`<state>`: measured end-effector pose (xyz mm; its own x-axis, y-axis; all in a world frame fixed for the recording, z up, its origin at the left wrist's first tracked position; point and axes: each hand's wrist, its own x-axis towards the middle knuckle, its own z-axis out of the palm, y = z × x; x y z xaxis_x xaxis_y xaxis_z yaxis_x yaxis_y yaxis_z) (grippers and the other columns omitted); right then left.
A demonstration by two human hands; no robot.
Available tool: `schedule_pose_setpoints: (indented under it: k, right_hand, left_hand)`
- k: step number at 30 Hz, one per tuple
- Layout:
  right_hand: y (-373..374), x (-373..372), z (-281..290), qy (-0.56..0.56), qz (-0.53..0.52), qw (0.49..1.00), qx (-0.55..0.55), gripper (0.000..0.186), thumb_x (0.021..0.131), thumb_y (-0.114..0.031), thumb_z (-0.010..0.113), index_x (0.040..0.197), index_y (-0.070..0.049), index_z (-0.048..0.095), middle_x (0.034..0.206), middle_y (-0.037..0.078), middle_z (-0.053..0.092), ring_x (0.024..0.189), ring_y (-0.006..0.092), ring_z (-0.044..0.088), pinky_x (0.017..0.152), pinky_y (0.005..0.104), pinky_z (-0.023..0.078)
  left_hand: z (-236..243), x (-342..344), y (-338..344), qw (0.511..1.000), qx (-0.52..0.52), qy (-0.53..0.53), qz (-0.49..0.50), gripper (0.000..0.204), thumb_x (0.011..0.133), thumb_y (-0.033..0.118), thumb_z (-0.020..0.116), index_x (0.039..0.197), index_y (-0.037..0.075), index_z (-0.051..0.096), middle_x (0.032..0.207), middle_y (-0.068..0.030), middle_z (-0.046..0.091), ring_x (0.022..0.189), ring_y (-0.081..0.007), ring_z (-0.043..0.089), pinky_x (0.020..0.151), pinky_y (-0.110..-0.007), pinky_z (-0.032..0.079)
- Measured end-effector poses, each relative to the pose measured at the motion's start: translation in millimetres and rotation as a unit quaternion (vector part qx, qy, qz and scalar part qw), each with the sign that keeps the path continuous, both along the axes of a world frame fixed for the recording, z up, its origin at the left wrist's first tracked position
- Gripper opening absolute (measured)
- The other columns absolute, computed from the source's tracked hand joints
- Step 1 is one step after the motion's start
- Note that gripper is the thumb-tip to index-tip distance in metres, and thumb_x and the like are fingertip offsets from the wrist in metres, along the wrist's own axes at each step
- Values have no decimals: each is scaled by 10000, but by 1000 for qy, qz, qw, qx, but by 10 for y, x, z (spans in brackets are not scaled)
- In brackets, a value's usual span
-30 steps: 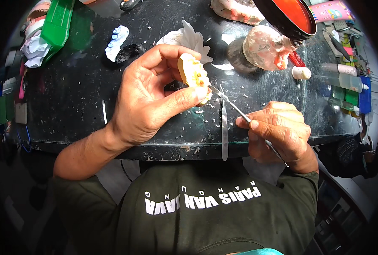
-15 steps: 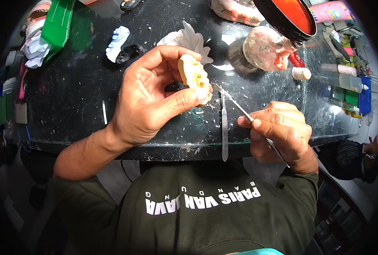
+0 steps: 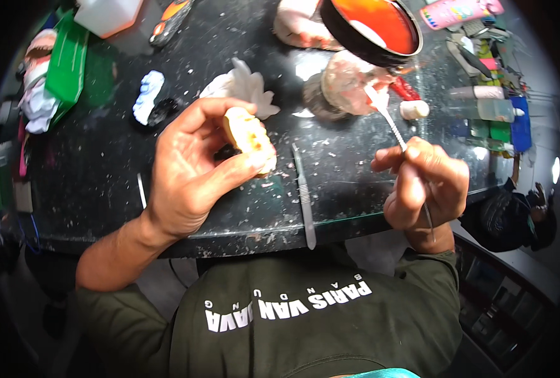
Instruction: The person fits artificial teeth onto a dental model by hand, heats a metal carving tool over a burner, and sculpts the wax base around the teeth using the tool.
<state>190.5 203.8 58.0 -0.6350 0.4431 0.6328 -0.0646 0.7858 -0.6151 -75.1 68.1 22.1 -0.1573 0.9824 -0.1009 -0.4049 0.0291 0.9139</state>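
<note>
My left hand (image 3: 188, 170) holds a yellowish dental cast (image 3: 247, 135) between thumb and fingers, its tooth side turned to the right. In my right hand (image 3: 426, 186) a slim metal dental carver (image 3: 392, 126) with a knurled handle is pinched, its tip up and to the left near the pinkish, wax-smeared lump (image 3: 349, 85). Whether the tip touches that lump I cannot tell. Between my hands a scalpel handle (image 3: 304, 195) lies on the black table (image 3: 255, 214), its lower end over the front edge.
Beyond the lump stands a round black tin (image 3: 381, 28) with red-orange contents. A white petal-like object (image 3: 245, 88), a pale blue dental impression (image 3: 148, 97) and a green box (image 3: 67, 60) are on the left. Tools and bottles (image 3: 494, 110) crowd the right; another person (image 3: 507, 211) is beyond.
My right hand has carried the carver away from the cast, up and to the right toward the lump. The whole view has shifted; my left hand still holds the cast.
</note>
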Motion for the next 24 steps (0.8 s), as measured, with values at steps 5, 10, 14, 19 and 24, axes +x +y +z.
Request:
schedule_pose_setpoints:
  k: [5, 10, 14, 19, 24]
  right_hand:
    - [56, 42, -91, 94, -80, 990, -63, 210, 935, 102, 543, 1142, 73, 529, 860, 203, 721, 672, 180, 694, 630, 296, 584]
    - [72, 43, -92, 114, -72, 989, -64, 217, 938, 97, 551, 1153, 78, 532, 861, 207, 718, 672, 169, 682, 628, 289, 577]
    - [83, 33, -77, 115, -68, 989, -63, 218, 938, 98, 554, 1154, 80, 531, 862, 208, 717, 673, 173, 684, 629, 290, 577]
    - [76, 47, -69, 105, -83, 989, -62, 222, 941, 102, 547, 1161, 81, 528, 862, 208, 714, 676, 181, 687, 632, 298, 580]
    - [75, 36, -65, 103, -79, 989, -65, 225, 939, 105, 546, 1162, 85, 529, 858, 200, 698, 688, 192, 695, 630, 306, 587]
  left_hand:
    - [12, 8, -2, 1000, -10, -15, -6, 563, 877, 22, 770, 1383, -28, 527, 1184, -140, 638, 1034, -185, 670, 870, -336, 607]
    - [4, -1, 18, 1000, -11, -20, -8, 572, 890, 23, 755, 1407, -41, 519, 1206, -149, 629, 1024, -180, 670, 863, -339, 624]
    - [15, 5, 21, 1000, -11, -14, -9, 564, 893, 25, 751, 1404, -42, 522, 1204, -149, 629, 1022, -181, 670, 861, -340, 623]
    - [14, 3, 13, 1000, -7, -16, -10, 563, 894, 27, 751, 1404, -43, 522, 1199, -146, 628, 1013, -181, 671, 859, -339, 619]
    - [10, 1, -3, 1000, -10, -12, -4, 569, 891, 28, 756, 1405, -43, 523, 1195, -150, 633, 1012, -182, 675, 860, -336, 621]
